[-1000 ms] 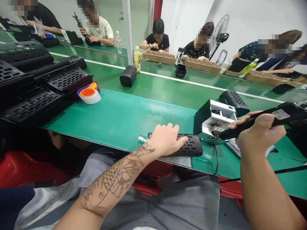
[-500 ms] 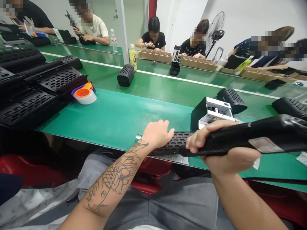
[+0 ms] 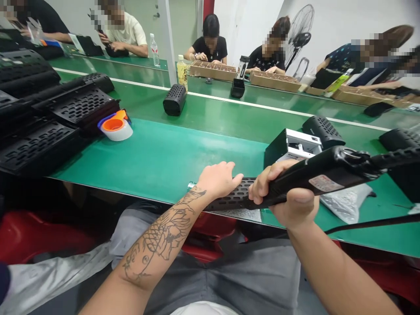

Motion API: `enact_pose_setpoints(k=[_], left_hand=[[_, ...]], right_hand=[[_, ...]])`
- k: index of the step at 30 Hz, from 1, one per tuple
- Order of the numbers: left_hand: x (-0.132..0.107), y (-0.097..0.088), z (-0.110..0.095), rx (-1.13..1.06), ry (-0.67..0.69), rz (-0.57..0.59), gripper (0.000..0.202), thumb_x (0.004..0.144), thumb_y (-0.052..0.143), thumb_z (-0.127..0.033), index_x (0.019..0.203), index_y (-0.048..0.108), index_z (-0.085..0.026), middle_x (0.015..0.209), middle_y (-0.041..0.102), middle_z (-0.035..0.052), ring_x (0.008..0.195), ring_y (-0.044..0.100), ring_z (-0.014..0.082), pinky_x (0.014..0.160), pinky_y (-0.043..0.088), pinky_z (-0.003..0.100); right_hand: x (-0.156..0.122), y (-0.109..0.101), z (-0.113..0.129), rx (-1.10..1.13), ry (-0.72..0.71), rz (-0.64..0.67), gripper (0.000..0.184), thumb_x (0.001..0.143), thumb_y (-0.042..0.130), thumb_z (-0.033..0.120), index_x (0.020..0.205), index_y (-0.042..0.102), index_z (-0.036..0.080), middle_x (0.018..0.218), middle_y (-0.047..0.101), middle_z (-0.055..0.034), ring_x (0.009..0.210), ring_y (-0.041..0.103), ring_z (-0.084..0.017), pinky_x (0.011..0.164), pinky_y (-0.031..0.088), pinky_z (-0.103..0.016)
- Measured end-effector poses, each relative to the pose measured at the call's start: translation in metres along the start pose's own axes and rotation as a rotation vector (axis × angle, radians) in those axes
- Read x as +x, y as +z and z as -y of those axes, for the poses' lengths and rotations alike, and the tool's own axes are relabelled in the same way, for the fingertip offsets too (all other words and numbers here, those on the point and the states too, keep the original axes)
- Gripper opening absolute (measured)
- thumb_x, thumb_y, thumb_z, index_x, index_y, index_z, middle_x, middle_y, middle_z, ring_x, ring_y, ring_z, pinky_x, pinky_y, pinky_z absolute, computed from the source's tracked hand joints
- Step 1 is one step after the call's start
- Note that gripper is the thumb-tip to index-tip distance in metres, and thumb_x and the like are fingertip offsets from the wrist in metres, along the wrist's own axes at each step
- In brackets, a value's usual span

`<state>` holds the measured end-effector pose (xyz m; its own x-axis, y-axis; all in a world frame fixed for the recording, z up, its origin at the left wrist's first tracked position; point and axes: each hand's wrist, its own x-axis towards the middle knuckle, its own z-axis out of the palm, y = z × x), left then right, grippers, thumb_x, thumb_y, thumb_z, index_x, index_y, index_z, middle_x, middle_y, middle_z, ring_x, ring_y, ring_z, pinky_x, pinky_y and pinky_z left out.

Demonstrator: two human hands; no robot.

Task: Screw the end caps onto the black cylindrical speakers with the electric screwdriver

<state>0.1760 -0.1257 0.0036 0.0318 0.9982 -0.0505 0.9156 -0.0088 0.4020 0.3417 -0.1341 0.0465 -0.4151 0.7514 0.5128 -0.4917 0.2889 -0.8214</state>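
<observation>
Wrapped around a long black electric screwdriver, the right hand has its fingers curled over the top of the tool's barrel and its thumb pressed underneath, the tool's tip pointing left and down. That tip meets a black perforated speaker shell lying on its side at the near edge of the green belt table. Pressed flat on the shell's left end, the left hand has its fingers spread loosely over the holes, pinning the shell without closing round it.

Just beyond the right hand sits a small black and silver box machine, with a clear plastic bag to the right of it. On the far left, black perforated panels are stacked, an orange and white tape dispenser beside them. Another black speaker stands farther up the belt. Other people sit along the far side by brown cardboard trays.
</observation>
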Motion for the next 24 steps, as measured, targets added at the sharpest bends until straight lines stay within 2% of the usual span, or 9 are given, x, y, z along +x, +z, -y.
enact_pose_setpoints(k=[6, 10, 15, 20, 24], left_hand=[[0.001, -0.001, 0.0, -0.027, -0.03, 0.031, 0.055, 0.107, 0.044, -0.058, 0.148, 0.063, -0.027, 0.151, 0.071, 0.0086, 0.131, 0.072, 0.0307, 0.105, 0.057, 0.042], [0.001, 0.0, 0.001, -0.043, -0.021, 0.036, 0.056, 0.106, 0.044, -0.058, 0.149, 0.063, -0.027, 0.151, 0.071, 0.0077, 0.131, 0.071, 0.0307, 0.106, 0.057, 0.042], [0.004, 0.001, 0.003, -0.052, -0.022, 0.046, 0.057, 0.106, 0.045, -0.061, 0.15, 0.062, -0.029, 0.148, 0.073, 0.006, 0.128, 0.073, 0.0299, 0.104, 0.058, 0.041], [0.005, 0.0, 0.004, -0.057, -0.019, 0.053, 0.057, 0.106, 0.046, -0.061, 0.15, 0.061, -0.028, 0.143, 0.076, 0.0067, 0.127, 0.073, 0.0305, 0.102, 0.058, 0.041], [0.003, 0.002, 0.004, -0.049, -0.027, 0.02, 0.056, 0.107, 0.045, -0.061, 0.147, 0.063, -0.027, 0.143, 0.075, 0.0084, 0.125, 0.074, 0.0313, 0.1, 0.058, 0.042]], right_hand=[[-0.001, -0.005, -0.004, 0.045, 0.015, 0.094, 0.042, 0.083, 0.09, 0.055, 0.102, 0.075, 0.021, 0.068, 0.067, -0.0016, 0.047, 0.06, -0.017, 0.049, 0.054, -0.033], [0.001, -0.005, -0.006, 0.055, 0.021, 0.14, 0.041, 0.084, 0.088, 0.055, 0.095, 0.071, 0.02, 0.066, 0.065, -0.0003, 0.045, 0.058, -0.016, 0.048, 0.053, -0.031], [0.002, -0.006, -0.007, 0.039, 0.065, 0.117, 0.047, 0.081, 0.09, 0.059, 0.092, 0.066, 0.021, 0.063, 0.063, 0.0016, 0.044, 0.058, -0.015, 0.048, 0.053, -0.03], [-0.002, -0.002, -0.01, 0.044, 0.065, 0.147, 0.043, 0.081, 0.09, 0.057, 0.092, 0.069, 0.021, 0.064, 0.064, 0.0007, 0.046, 0.058, -0.015, 0.049, 0.053, -0.03], [0.002, -0.003, 0.006, 0.036, 0.042, 0.092, 0.042, 0.083, 0.09, 0.058, 0.096, 0.076, 0.02, 0.065, 0.064, -0.0016, 0.048, 0.06, -0.018, 0.047, 0.052, -0.032]])
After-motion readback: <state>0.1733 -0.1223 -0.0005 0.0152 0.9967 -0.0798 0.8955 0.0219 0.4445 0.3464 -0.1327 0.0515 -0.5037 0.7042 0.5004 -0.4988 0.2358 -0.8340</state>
